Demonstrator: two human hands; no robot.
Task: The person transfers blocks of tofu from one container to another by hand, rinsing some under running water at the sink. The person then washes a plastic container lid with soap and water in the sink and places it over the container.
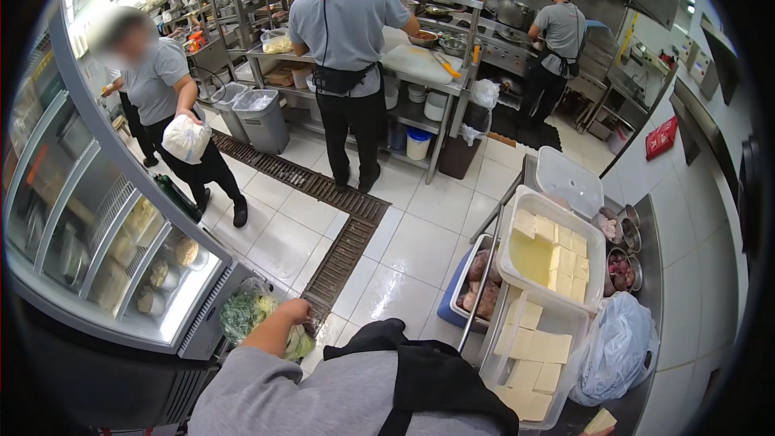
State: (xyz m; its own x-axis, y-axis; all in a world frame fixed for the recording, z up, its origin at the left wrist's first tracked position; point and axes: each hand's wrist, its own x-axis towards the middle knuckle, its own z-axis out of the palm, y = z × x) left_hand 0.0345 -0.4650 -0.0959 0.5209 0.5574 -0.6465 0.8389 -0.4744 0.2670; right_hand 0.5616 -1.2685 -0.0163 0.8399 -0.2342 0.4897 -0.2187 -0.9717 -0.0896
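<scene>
My left hand (296, 312) is held out over the floor with its fingers curled in, and I see nothing in them. Close beside it, bagged leafy vegetables (247, 312) stand by the fridge. At the bottom right edge, my right hand (604, 432) shows only in part, closed on a pale tofu block (599, 421). Near that hand is a clear plastic tub (567, 317) with flat pale tofu slabs (550, 347). Behind it, a second tub (598, 278) has more tofu blocks (563, 259) in yellowish liquid.
A tied plastic bag (617, 351) and metal bowls (637, 273) of raw meat share the right counter. Below the tubs is a blue-sided meat bin (450, 309). A glass-door fridge (190, 327) stands left. A floor grate (339, 252) crosses the tiles. Several co-workers stand ahead, one holding a white bag (186, 139).
</scene>
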